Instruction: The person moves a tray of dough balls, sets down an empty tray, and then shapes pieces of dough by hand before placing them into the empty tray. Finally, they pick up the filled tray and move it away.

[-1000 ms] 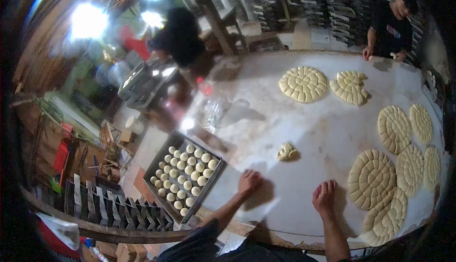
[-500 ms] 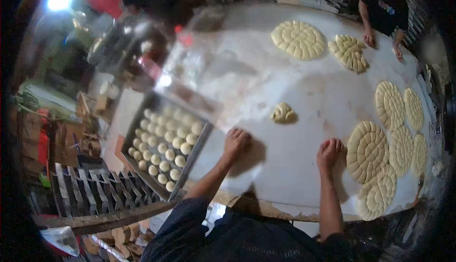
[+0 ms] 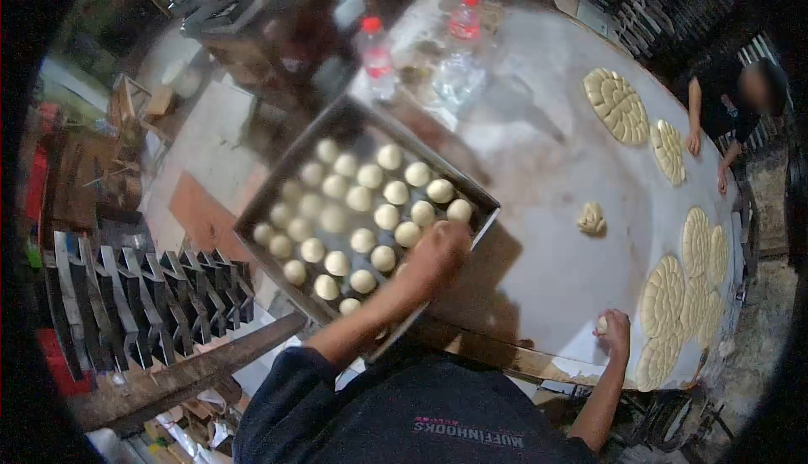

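Observation:
Over the right side of the metal tray (image 3: pixel 295 157) of round dough balls (image 3: pixel 369 175), my left hand (image 3: pixel 443 249) is curled with its knuckles up. Its fingertips and whatever they hold are hidden; a dough ball shows just above it. My right hand (image 3: pixel 616 333) is low on the pale table (image 3: pixel 539 296), its fingers closed round a small dough ball (image 3: pixel 603 324). A lump of dough (image 3: pixel 592 219) lies on the table beyond my right hand.
Scored flat dough rounds (image 3: pixel 662 296) lie at the right, others (image 3: pixel 616 106) farther back. Bottles with red caps (image 3: pixel 377 60) stand behind the tray. A person (image 3: pixel 724 114) is at the far right edge. Stacked metal pieces (image 3: pixel 151 304) are at the left.
The view has turned left. My left hand has gone from the table to over the tray. My right hand has moved nearer the table's front edge, and a dough ball now shows in it.

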`<state>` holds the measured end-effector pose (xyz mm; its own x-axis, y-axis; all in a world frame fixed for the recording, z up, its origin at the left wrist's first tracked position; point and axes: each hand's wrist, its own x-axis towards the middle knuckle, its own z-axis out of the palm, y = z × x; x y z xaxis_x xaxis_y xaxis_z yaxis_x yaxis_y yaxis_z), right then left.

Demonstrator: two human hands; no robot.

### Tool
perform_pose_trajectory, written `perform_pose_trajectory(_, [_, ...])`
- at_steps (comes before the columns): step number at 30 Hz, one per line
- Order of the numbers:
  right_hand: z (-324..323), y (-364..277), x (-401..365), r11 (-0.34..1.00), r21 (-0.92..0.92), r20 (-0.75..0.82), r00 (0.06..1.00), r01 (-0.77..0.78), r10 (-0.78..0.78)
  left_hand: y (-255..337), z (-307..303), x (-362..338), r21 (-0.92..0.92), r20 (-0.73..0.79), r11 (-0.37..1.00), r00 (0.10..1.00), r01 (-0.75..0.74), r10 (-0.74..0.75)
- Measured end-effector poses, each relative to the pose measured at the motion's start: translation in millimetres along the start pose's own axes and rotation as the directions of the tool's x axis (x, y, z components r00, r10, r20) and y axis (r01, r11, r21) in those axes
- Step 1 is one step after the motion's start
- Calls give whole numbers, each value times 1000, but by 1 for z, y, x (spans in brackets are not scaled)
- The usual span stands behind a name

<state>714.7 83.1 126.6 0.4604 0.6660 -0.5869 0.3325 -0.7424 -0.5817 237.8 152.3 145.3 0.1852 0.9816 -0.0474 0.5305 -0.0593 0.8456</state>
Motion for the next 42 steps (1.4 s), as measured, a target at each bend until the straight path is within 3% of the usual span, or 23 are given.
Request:
perform_pose_trajectory(1, [22, -20, -7, 935, -263, 72, 971, 240, -229, -17, -41, 17, 128, -184, 989, 978, -72, 95])
perform_pose_trajectory(2, [55, -50, -16, 909, -247, 113, 942, 335, -316, -35, -81, 33, 263, -354, 961, 917, -90, 183])
perform_pose_trajectory(4, [129, -119, -32, 841, -142, 242, 842, 523, -483, -104, -141, 90, 471, -393, 882, 898, 9, 201])
perform_pose_trajectory(5, [173, -160, -46, 549, -123, 271, 560, 827, -783, -134, -164, 110, 467, -367, 882, 922, 68, 123])
perform_pose_trajectory(6, [208, -225, -81, 473, -132, 307, 490, 871, -816, -155, -177, 121, 455, -373, 878, 927, 147, 37])
perform_pose_trajectory(9, [304, -321, -139, -7, 25, 188, -12, 1000, -982, -195, -186, 119, 443, -246, 879, 967, 176, -70])
perform_pose_trajectory(12, [402, -354, -130, -184, 115, 222, -206, 976, -953, -155, -191, 56, 480, -417, 876, 891, 51, 177])
perform_pose_trajectory(14, [461, -321, -69, -304, -104, 415, -237, 947, -879, -110, -206, -22, 353, -600, 930, 788, 105, 139])
perform_pose_trajectory(16, [440, -302, -75, -149, 70, 259, -162, 986, -952, -111, -202, -82, 244, -731, 932, 682, 267, -4])
perform_pose_trajectory(20, [307, -245, -32, -87, -171, -35, -94, 981, -995, -129, -149, -181, 141, -931, 836, 358, 531, -70])
perform_pose_trajectory(22, [226, -188, 12, 173, -376, -206, 100, 910, -973, -124, -111, -202, -60, -835, 786, 401, 615, -377])
perform_pose_trajectory(24, [148, -130, 43, 418, -307, -405, 280, 855, -870, -160, -62, -216, 61, -734, 816, 580, 575, -353])
perform_pose_trajectory(26, [80, -53, 75, 545, -298, -521, 344, 784, -781, -159, -53, -220, 40, -761, 883, 587, 467, -277])
perform_pose_trajectory(28, [36, -9, 70, 613, -128, -645, 404, 780, -649, -142, -56, -214, -24, -769, 825, 517, 565, -377])
perform_pose_trajectory(30, [16, 0, 36, 671, -111, -664, 447, 734, -599, -189, -41, -220, 63, -837, 884, 506, 464, -207])
perform_pose_trajectory(33, [15, 2, -12, 498, 48, -690, 390, 866, -611, -171, -23, -209, 24, -851, 852, 458, 524, -257])
perform_pose_trajectory(35, [17, -8, -52, 346, 94, -703, 309, 934, -641, -172, -10, -207, 254, -774, 617, 539, 745, -332])
perform_pose_trajectory(36, [15, -14, -76, 279, 116, -713, 275, 953, -645, -189, 12, -212, 298, -790, 590, 541, 750, -290])
perform_pose_trajectory(38, [7, -38, -122, 65, 121, -759, 134, 991, -638, -141, 26, -188, 5, -829, 706, 397, 708, -393])
perform_pose_trajectory(39, [-10, -38, -140, -198, 276, -704, 57, 941, -708, -144, 31, -196, 103, -668, 703, 572, 704, -475])
perform_pose_trajectory(40, [-24, -40, -165, -328, 364, -678, 6, 872, -735, -155, 40, -192, -8, -716, 638, 441, 770, -541])
perform_pose_trajectory(41, [-37, -43, -189, -437, 457, -650, -45, 775, -759, -112, 40, -198, -67, -745, 651, 397, 756, -537])
perform_pose_trajectory(42, [-50, -51, -225, -600, 309, -738, -212, 738, -641, -64, 41, -204, -123, -771, 666, 351, 735, -531])
